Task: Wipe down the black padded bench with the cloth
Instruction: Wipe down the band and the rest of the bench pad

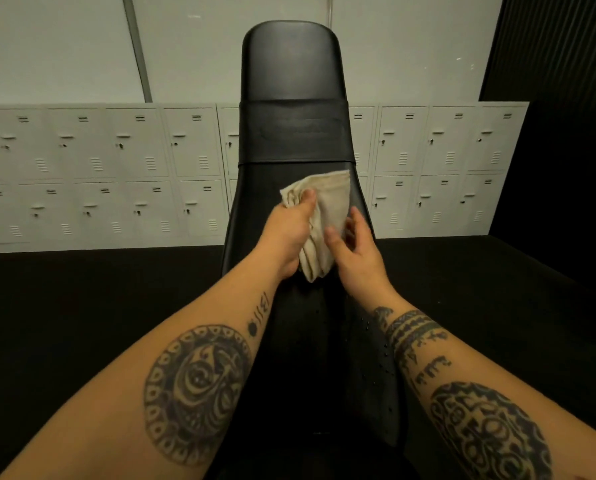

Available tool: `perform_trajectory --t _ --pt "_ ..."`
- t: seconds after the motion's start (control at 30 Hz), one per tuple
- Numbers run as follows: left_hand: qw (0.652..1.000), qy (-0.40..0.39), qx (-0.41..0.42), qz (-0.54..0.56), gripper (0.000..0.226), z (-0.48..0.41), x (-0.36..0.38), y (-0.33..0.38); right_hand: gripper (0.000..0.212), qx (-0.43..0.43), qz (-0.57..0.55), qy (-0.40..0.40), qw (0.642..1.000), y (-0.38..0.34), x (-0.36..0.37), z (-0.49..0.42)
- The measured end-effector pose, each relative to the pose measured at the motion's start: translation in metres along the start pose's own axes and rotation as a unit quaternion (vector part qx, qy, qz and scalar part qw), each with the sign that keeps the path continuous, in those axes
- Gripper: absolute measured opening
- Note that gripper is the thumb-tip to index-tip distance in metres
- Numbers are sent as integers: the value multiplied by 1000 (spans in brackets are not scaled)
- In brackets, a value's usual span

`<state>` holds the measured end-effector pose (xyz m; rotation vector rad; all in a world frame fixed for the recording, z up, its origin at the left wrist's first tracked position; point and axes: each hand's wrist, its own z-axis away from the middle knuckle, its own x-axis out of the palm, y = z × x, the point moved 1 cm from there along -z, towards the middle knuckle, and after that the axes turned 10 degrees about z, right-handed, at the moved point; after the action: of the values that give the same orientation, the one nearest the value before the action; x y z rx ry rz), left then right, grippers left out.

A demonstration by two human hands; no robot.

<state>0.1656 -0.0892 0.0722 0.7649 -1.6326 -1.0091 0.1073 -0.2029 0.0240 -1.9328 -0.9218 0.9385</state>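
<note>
- Along the far wall, two rows of pale grey lockers [99,174] stand on a dark floor [81,289].
- Centre: the black padded bench [291,74] runs away from the viewer, with a band across its raised backrest.
- Both tattooed forearms reach forward over the pad.
- Left hand [289,230]: grips the bunched cloth [331,202], thumb on top.
- Right hand [357,247]: fingers loosely spread, thumb touching the cloth's right side.
- Cloth: beige, against the pad just below the band.
</note>
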Motion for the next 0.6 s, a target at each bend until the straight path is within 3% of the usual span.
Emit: perform_trajectory --t 0.07,0.13,0.27,0.37,0.43,0.5,0.53,0.6 --pt "1000 -16 15 21 32 3 7 13 87 -67 129 70 987 -16 6 -2" --pt "999 -29 6 41 34 9 11 16 78 -119 211 138 961 -31 11 -1" --pt "986 -101 -53 121 54 19 8 6 91 -58 158 42 985 -32 21 -7" --pt "979 -129 -76 138 75 20 2 3 87 -55 197 47 978 -25 19 -13" --pt "991 -107 -58 59 78 17 -5 4 70 -92 230 70 966 -21 17 -16" --pt "996 -34 16 -82 62 15 -11 7 63 -116 307 104 939 -16 11 -17" --pt "982 13 70 -176 50 13 -18 8 62 -118 354 124 919 -11 8 -16" --pt "904 99 158 -385 33 5 -37 6 57 -122 437 140 880 1 4 -14"
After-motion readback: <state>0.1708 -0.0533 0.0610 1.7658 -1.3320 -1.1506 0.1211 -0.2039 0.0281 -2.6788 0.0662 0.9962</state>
